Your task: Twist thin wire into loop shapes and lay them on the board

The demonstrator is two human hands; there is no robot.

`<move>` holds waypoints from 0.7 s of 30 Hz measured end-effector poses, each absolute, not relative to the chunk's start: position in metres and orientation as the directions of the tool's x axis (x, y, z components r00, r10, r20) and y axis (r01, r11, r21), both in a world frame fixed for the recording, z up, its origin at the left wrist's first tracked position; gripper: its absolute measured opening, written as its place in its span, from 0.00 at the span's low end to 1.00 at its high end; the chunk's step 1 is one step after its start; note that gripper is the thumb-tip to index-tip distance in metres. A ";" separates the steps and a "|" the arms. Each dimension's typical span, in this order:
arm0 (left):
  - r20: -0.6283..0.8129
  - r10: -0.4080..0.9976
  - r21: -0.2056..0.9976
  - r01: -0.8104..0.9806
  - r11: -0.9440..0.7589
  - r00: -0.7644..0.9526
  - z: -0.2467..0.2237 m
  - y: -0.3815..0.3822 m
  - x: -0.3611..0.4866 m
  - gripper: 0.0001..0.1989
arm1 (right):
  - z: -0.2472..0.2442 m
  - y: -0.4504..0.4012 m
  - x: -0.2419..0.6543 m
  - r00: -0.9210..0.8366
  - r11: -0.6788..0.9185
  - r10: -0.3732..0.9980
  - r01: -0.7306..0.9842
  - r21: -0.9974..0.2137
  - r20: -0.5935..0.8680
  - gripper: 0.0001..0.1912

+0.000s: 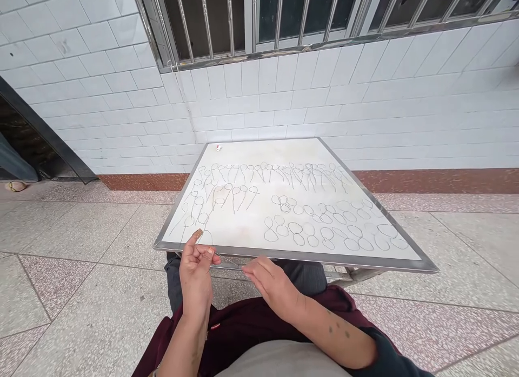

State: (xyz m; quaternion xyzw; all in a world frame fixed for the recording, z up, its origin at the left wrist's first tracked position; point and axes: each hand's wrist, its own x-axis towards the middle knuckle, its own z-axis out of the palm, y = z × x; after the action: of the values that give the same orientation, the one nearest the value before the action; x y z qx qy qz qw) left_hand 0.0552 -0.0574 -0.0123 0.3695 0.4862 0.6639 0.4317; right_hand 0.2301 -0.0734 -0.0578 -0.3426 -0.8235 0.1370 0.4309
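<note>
My left hand (197, 266) pinches a thin dark wire (227, 260) just over the near edge of the white table. A loop of the wire shows above the left fingers. To the right, my right hand (270, 280) has its fingers closed on the other end of the same wire, which stretches between both hands. On the tabletop lie several plain wire rings (327, 234) at the right. Rows of wire loops with long tails (243, 190) lie across the back and left. Exactly how the wire passes between the left fingers is too fine to make out.
The white table (239, 228) has a grey metal rim and stands near a white tiled wall (259, 118). A small white and red object (219, 148) lies at its far left corner. Above is a barred window (279, 20). A shoe (16, 186) is at far left.
</note>
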 end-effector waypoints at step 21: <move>0.076 0.997 0.996 -0.054 -0.076 -0.003 -0.006 -0.079 0.072 0.30 | -0.022 -0.045 0.211 -0.292 0.083 0.948 -0.164 -0.983 0.129 0.11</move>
State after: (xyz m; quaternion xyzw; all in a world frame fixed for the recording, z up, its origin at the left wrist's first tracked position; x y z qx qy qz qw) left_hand 0.0720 -0.0793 -0.0056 0.5046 0.4674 0.5321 0.4937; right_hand 0.2109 -0.0453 -0.0219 -0.3514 -0.5577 0.5786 0.4803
